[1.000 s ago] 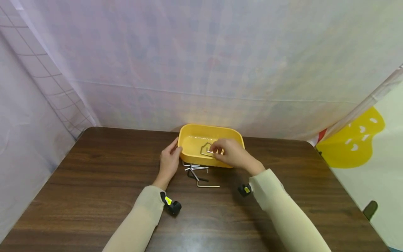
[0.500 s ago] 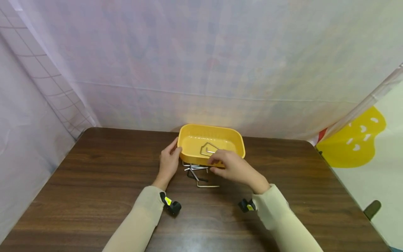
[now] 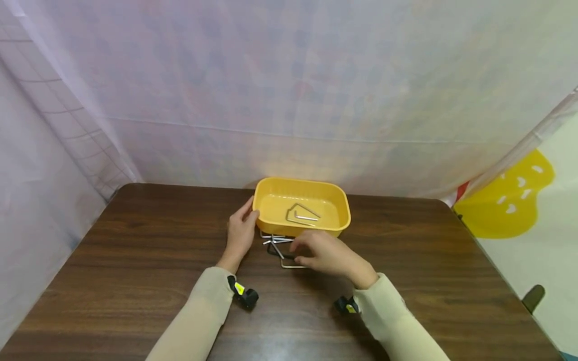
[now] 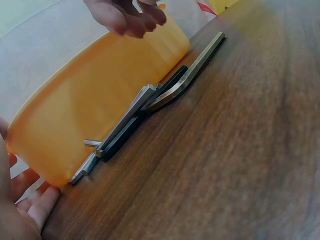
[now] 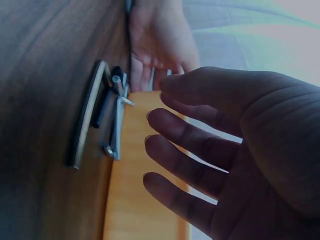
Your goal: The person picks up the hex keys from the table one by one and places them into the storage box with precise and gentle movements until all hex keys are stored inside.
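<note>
Along the front of the dark brown wood-grain table (image 3: 289, 321), closest to the person, lies a brass-toned, L-shaped metal hex key (image 4: 201, 60). Just beyond it sit a black L-shaped hex key (image 5: 105, 102) and a jumble of overlapping silver metal hex keys (image 4: 127, 115). Above them hovers the right hand (image 3: 325, 253), fingers loose and parted, nothing visible in its grasp! Next to the pile, the left hand (image 3: 241, 231) holds the left end of the yellow, round-cornered plastic tray (image 3: 274, 226). Inside that tray, near its front wall: a small silver hex key (image 3: 306, 217) and some dull bronze-coloured hex keys (image 3: 308, 210). So the work looks part-done, with some keys inside and the tangled group outside.
</note>
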The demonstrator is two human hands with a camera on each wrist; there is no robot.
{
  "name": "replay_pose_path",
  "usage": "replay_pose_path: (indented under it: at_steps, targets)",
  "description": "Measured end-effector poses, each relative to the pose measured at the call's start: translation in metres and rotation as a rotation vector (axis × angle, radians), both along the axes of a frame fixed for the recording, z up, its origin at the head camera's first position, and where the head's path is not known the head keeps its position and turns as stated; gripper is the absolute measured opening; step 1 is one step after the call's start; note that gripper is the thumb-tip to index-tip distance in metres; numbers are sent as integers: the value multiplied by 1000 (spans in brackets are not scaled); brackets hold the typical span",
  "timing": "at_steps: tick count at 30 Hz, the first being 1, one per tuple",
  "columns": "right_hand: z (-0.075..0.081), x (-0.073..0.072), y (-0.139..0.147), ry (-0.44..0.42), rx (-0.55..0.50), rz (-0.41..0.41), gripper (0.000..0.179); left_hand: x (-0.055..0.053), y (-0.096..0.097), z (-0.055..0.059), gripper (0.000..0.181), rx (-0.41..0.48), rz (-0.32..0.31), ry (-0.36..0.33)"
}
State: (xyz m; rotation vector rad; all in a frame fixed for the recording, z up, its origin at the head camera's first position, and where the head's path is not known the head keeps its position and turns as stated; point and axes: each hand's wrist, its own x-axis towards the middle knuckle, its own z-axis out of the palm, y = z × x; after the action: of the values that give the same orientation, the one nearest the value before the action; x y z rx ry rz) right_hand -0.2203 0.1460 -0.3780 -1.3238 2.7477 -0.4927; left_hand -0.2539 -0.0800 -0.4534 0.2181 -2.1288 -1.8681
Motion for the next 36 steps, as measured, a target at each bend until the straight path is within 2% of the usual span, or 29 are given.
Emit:
replay_pose_path:
  at_steps: [10,17,26,36]
  targets:
    - [-15,8,-11,-1,109,-53,11,1,2,2,48,-7,2,-13]
    - [-22,8,-14,37,123,-36,12,2,2,4,48,-18,0,-20]
    - [-22,10,-17,38,142,-28,17,1,1,4,47,-3,-6,-7]
    - [-23,11,-20,-19,161,-17,20,0,1,3,48,0,-17,-15]
